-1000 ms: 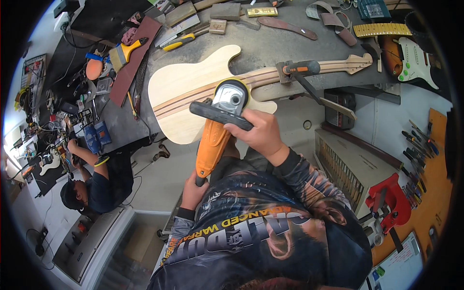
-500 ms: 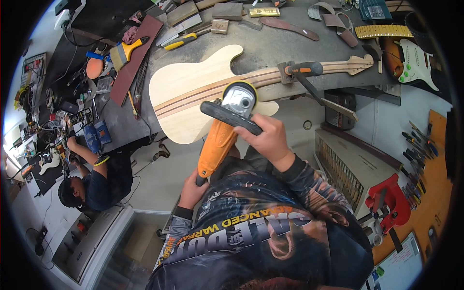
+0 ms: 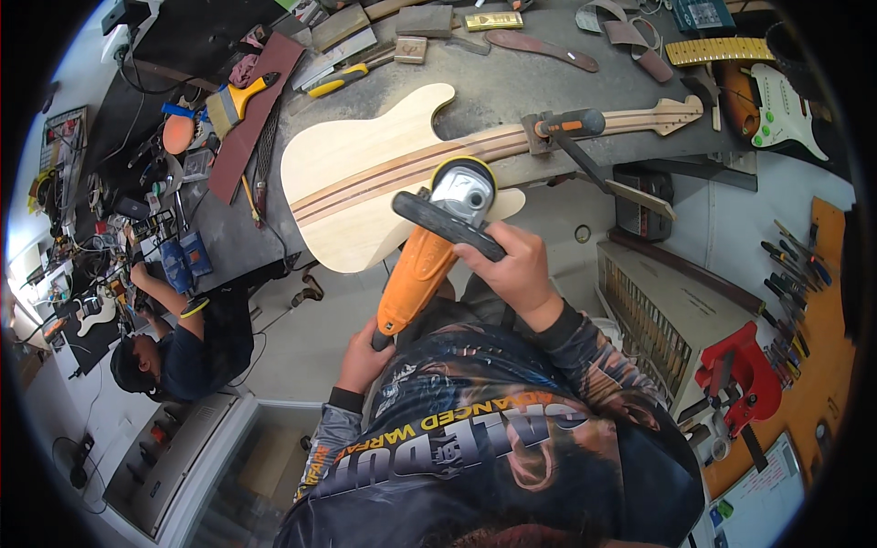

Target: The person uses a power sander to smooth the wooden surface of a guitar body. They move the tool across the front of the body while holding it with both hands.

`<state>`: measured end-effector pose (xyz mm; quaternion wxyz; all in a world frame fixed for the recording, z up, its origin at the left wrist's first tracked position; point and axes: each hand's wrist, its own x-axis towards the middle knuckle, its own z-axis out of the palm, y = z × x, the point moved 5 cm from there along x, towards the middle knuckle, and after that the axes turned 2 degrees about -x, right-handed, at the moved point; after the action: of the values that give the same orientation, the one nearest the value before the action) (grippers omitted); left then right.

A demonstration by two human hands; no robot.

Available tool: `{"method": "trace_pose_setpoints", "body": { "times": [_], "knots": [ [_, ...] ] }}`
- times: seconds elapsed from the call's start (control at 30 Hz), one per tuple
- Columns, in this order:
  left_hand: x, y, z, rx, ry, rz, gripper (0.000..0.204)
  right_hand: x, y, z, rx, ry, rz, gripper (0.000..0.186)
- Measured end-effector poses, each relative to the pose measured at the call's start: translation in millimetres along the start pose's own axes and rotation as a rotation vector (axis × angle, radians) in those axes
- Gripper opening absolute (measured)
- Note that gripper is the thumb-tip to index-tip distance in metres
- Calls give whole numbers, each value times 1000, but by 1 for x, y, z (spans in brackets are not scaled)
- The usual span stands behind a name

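An orange angle grinder (image 3: 422, 274) with a silver head and a yellow-rimmed round disc is held in both my hands. My left hand (image 3: 365, 358) is closed round its rear end, near my waist. My right hand (image 3: 516, 274) grips the right end of its black cross handle (image 3: 438, 219). The disc lies over the lower edge of a pale wooden guitar body (image 3: 343, 169), by the neck joint; whether it touches the wood is hidden. Dark stripes run through the body into the guitar neck (image 3: 630, 126). An orange-handled clamp (image 3: 571, 123) holds the neck to the bench.
Sanding blocks (image 3: 411, 49), a yellow-handled knife (image 3: 338, 80), a brush (image 3: 239, 102) and a reddish-brown board (image 3: 256, 119) lie on the grey bench (image 3: 512, 82). A sunburst guitar (image 3: 776, 110) rests at the right. Another person (image 3: 196, 338) works at the left. A red tool (image 3: 744, 379) stands lower right.
The grinder's head has shifted a little to the right along the guitar's lower edge, and my right hand moved with it. My left hand stays nearly in place.
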<state>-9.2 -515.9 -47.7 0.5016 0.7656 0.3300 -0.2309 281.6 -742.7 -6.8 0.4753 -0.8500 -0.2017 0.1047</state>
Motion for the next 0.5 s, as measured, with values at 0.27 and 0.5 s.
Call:
{"method": "trace_pose_setpoints", "body": {
  "times": [0.27,0.5],
  "knots": [
    [3,-2,-7,48,-22,-14,62,2,-5,0,2,4,-2,40],
    [-1,-5,0,40,-23,20,61,-7,-3,-4,13,13,-10,41]
  ]
}}
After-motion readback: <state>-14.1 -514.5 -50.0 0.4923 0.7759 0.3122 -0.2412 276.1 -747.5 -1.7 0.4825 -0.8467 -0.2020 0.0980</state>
